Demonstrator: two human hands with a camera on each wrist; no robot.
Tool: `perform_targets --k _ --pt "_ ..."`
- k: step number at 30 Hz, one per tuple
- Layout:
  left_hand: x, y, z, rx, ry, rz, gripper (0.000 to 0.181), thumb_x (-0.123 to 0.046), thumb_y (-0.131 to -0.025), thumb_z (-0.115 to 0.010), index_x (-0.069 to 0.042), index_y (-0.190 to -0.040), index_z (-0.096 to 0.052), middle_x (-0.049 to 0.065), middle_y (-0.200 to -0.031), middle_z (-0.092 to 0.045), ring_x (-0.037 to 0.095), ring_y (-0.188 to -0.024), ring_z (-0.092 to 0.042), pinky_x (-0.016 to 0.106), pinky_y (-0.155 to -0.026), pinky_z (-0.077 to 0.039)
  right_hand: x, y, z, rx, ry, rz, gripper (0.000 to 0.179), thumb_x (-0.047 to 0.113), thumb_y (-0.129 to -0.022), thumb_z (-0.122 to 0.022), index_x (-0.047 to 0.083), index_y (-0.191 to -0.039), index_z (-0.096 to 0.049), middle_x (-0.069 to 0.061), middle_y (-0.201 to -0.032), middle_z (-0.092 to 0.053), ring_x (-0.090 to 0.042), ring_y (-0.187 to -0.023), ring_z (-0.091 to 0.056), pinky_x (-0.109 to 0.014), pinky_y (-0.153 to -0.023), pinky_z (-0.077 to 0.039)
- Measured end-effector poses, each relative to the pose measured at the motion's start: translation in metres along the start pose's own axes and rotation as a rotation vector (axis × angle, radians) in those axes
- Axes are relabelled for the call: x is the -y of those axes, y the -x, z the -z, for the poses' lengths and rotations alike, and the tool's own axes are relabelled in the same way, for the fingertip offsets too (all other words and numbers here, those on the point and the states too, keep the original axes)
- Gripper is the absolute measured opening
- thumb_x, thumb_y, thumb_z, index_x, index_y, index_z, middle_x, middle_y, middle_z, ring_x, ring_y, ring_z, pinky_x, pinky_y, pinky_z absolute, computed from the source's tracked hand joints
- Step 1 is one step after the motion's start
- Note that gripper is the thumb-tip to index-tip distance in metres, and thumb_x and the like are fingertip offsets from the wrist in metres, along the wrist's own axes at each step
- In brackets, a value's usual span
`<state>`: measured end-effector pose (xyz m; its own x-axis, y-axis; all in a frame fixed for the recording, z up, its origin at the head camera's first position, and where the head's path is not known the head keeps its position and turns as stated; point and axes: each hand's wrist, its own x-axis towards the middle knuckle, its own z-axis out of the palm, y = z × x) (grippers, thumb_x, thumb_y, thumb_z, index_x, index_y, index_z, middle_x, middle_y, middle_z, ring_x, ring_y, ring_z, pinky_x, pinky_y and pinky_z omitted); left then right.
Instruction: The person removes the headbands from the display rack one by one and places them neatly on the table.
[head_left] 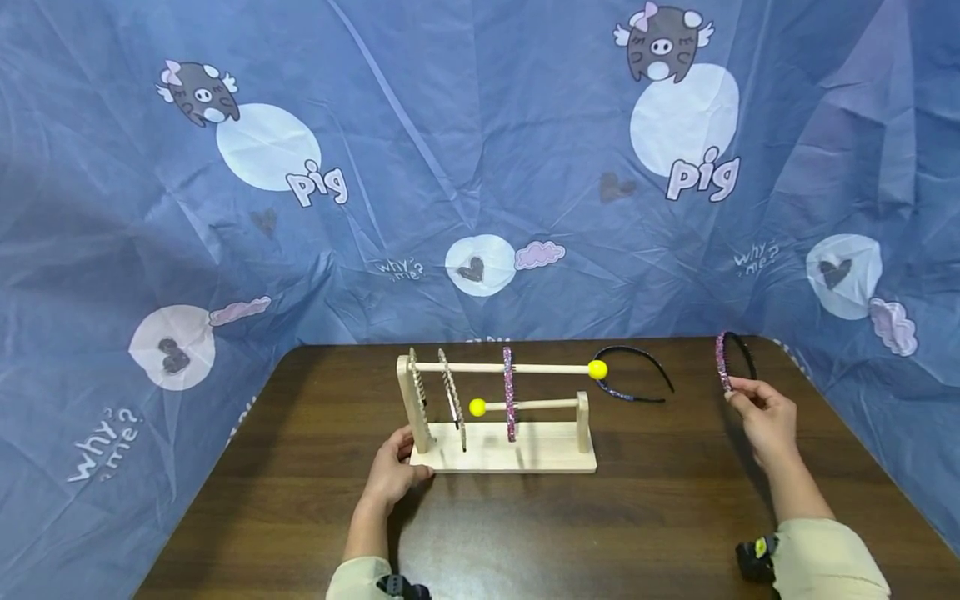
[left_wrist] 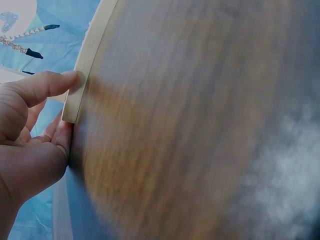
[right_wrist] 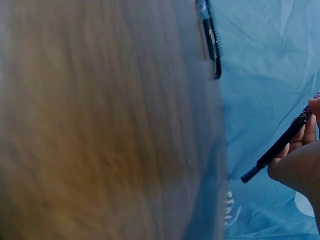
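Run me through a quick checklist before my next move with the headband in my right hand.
1. Held headband gripped: ok, pinched in your right hand.
2. Rack held: ok, your left hand grips the left end of its base.
3. Room on the upper rod: ok, bare between the racked pink headband and its yellow ball.
4. Held headband at the upper rod: not ok, it is off to the right.
5. Blue headband hung up: not ok, lying on the table.
6. Racked pink headband round the lower rod: cannot tell.

We see a wrinkled blue cloth (head_left: pixel 420 200) printed with pigs (head_left: pixel 662 43) and hearts (head_left: pixel 472 268) behind the brown wooden tabletop (head_left: pixel 540 533).
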<state>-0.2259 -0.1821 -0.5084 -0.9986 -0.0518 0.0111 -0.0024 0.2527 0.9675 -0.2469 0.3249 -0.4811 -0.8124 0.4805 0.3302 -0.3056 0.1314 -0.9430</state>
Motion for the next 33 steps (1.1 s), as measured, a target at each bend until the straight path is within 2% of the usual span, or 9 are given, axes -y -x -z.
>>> perform_targets --k 2,7,11,14,17,20,23,26,33 --pt "0.001 0.001 -0.001 0.002 -0.003 0.011 0.075 0.023 -0.057 -0.066 0.007 -0.128 -0.048 0.025 -0.112 -0.056 0.034 -0.1 -0.052 0.031 -0.074 -0.045 -0.005 -0.003 0.004 0.008 0.115 -0.002 0.02 -0.008 -0.08 -0.059 0.005 -0.089 -0.072 0.009 -0.071 -0.061 -0.003 -0.069 -0.05 -0.013 -0.059 -0.038" --pt "0.003 0.005 -0.002 0.016 -0.007 0.02 0.074 0.023 -0.057 -0.066 0.008 -0.127 -0.048 0.025 -0.114 -0.056 0.035 -0.104 -0.051 0.036 -0.079 -0.045 -0.012 -0.011 0.012 0.048 0.341 -0.028 0.019 0.0 -0.083 -0.06 -0.008 -0.099 -0.065 0.009 -0.075 -0.061 -0.002 -0.07 -0.049 -0.015 -0.059 -0.038" --pt "0.001 0.004 -0.002 0.012 -0.003 0.005 0.074 0.023 -0.057 -0.065 0.007 -0.127 -0.048 0.026 -0.113 -0.055 0.036 -0.103 -0.052 0.034 -0.076 -0.045 -0.015 -0.022 0.014 0.099 0.448 -0.03 0.024 0.003 -0.085 -0.059 -0.011 -0.105 -0.062 0.013 -0.076 -0.059 -0.001 -0.07 -0.047 -0.016 -0.06 -0.037" --pt "0.001 0.002 -0.001 0.007 0.012 0.016 0.074 0.023 -0.057 -0.065 0.006 -0.127 -0.048 0.026 -0.113 -0.055 0.035 -0.1 -0.052 0.03 -0.071 -0.046 -0.017 -0.028 0.013 0.125 0.503 -0.028 0.024 0.003 -0.085 -0.059 -0.011 -0.104 -0.062 0.017 -0.075 -0.055 -0.001 -0.07 -0.046 -0.018 -0.06 -0.037" --pt "0.001 0.0 0.0 0.012 0.014 0.017 0.074 0.023 -0.058 -0.065 0.007 -0.127 -0.047 0.026 -0.113 -0.055 0.035 -0.1 -0.053 0.029 -0.07 -0.046 -0.02 -0.033 0.012 0.156 0.545 -0.043 0.025 0.003 -0.085 -0.058 -0.01 -0.105 -0.063 0.009 -0.078 -0.059 -0.003 -0.074 -0.046 -0.019 -0.062 -0.037" --pt "0.0 -0.001 0.0 0.01 0.016 0.021 0.074 0.023 -0.058 -0.065 0.007 -0.128 -0.047 0.026 -0.113 -0.055 0.035 -0.101 -0.052 0.029 -0.071 -0.046 -0.023 -0.037 0.009 0.185 0.555 -0.07 0.026 0.003 -0.086 -0.058 -0.01 -0.108 -0.063 -0.011 -0.09 -0.065 -0.009 -0.083 -0.048 -0.02 -0.067 -0.036" --pt "-0.001 -0.002 0.001 0.009 0.019 0.032 0.075 0.023 -0.058 -0.064 0.006 -0.128 -0.046 0.026 -0.114 -0.054 0.035 -0.102 -0.052 0.029 -0.072 -0.046 -0.026 -0.04 0.006 0.232 0.557 -0.08 0.026 0.001 -0.086 -0.058 -0.011 -0.109 -0.062 -0.023 -0.105 -0.062 -0.018 -0.092 -0.049 -0.021 -0.071 -0.035" --pt "-0.002 -0.002 0.001 0.013 0.012 0.032 0.075 0.023 -0.058 -0.064 0.007 -0.129 -0.046 0.027 -0.115 -0.054 0.035 -0.102 -0.052 0.029 -0.072 -0.046 -0.028 -0.043 0.004 0.296 0.597 -0.066 0.026 0.001 -0.085 -0.058 -0.012 -0.107 -0.062 -0.028 -0.109 -0.059 -0.027 -0.096 -0.049 -0.021 -0.07 -0.035" --pt "-0.002 -0.001 0.001 0.028 0.028 0.025 0.077 0.023 -0.058 -0.065 0.009 -0.13 -0.042 0.028 -0.115 -0.053 0.036 -0.101 -0.052 0.028 -0.071 -0.046 -0.036 -0.046 0.006 0.42 0.71 -0.028 0.023 0.002 -0.081 -0.061 -0.012 -0.1 -0.064 -0.03 -0.102 -0.061 -0.039 -0.094 -0.052 -0.032 -0.071 -0.039"
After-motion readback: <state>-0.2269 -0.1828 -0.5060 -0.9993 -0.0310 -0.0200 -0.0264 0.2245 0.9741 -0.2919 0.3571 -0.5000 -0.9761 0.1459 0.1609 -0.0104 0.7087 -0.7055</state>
